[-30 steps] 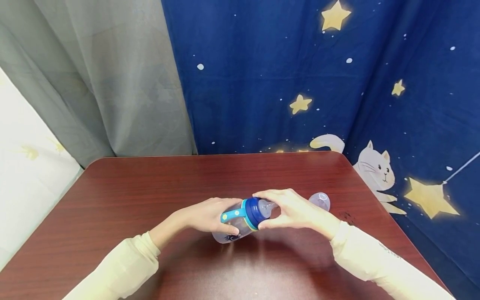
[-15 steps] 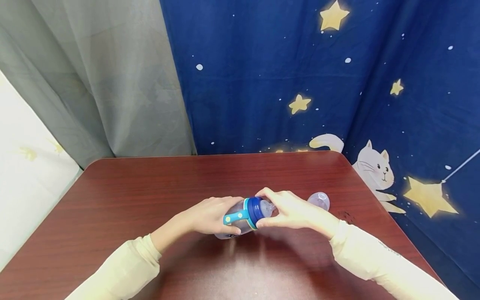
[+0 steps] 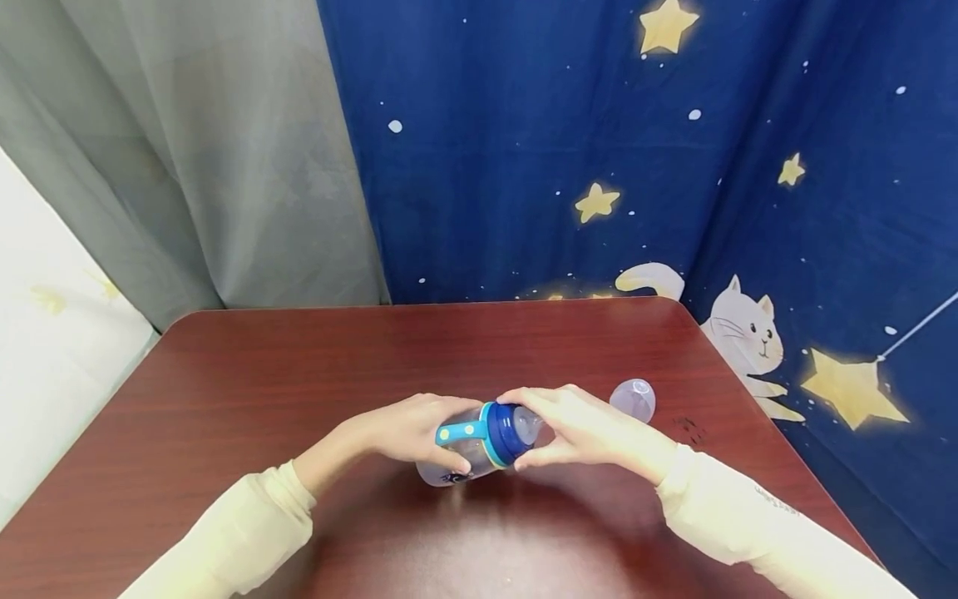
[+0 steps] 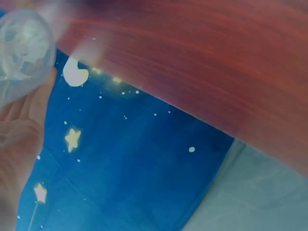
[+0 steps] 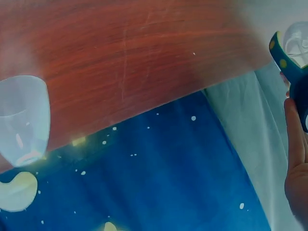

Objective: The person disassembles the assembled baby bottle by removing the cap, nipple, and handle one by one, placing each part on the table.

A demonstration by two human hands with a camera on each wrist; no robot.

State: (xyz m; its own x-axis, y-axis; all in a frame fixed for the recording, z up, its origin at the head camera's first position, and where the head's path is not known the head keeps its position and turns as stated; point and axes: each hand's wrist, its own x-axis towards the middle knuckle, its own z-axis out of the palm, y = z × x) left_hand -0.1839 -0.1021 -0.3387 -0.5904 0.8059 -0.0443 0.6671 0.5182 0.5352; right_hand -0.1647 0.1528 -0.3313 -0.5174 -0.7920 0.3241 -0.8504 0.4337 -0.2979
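Note:
A clear baby bottle (image 3: 479,462) lies tilted between both hands, its teat end toward the right. My left hand (image 3: 419,428) grips the clear body, with the thumb on the near side by the light-blue dotted handle (image 3: 460,431). Around the dark-blue collar (image 3: 506,434) my right hand (image 3: 576,428) curls thumb and fingers. The pale teat (image 3: 528,426) points toward its palm. In the left wrist view the bottle's round base (image 4: 24,53) shows against the left hand's fingers. The right wrist view shows the right hand (image 5: 296,154) along the collar.
A clear dome-shaped cap (image 3: 633,401) stands on the red-brown table (image 3: 314,358) beyond the right wrist. Dark marks (image 3: 690,429) lie on the tabletop near it. A grey curtain (image 3: 277,166) and a blue starry curtain (image 3: 486,166) hang behind the table.
The bottle rolls and tips slightly between the hands, its base swinging up and then back down. The right hand's fingers shift a little on the collar; the cap stays put.

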